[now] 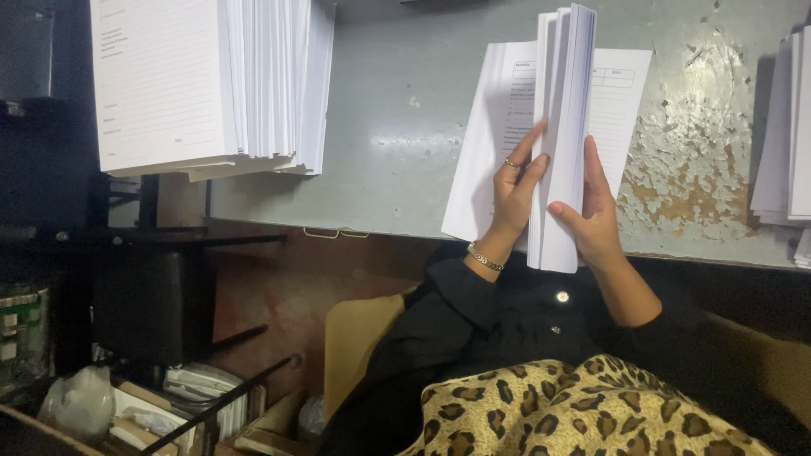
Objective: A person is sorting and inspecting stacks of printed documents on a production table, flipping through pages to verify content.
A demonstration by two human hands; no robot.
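At the bench's (405, 169) far left corner, a tall stack (211, 80) of printed white forms is sitting, its sheets fanned unevenly and its near end overhanging the bench's left edge. It is well apart from both hands.

Near the middle of the bench's front edge, a loose sheet (481, 143) is lying flat, its lower corner overhanging that edge. The sheaf (562, 127) is standing on edge in front of this sheet, upright, and is extending from the front edge toward the bench's middle.

The left hand (514, 190) is pressing flat against the sheaf's left face, fingers extended and close together, a ring on one finger and a chain bracelet (485, 257) at the wrist. The right hand (596, 215) is cupping the right face, fingers straight up along the paper and thumb hooking around the near lower edge. The sheaf is thus being clamped between the two palms.

Handling judgement: the sheaf is appearing moderately light but limp; single sheets are slippery against one another and are likely to splay or slide if side pressure is relaxed. Hold is best taken on both broad faces, low down, with a thumb under the bottom edge. Edges are creasing easily.

At the bench's right edge, another white pile (790, 127) is resting, partly out of view.
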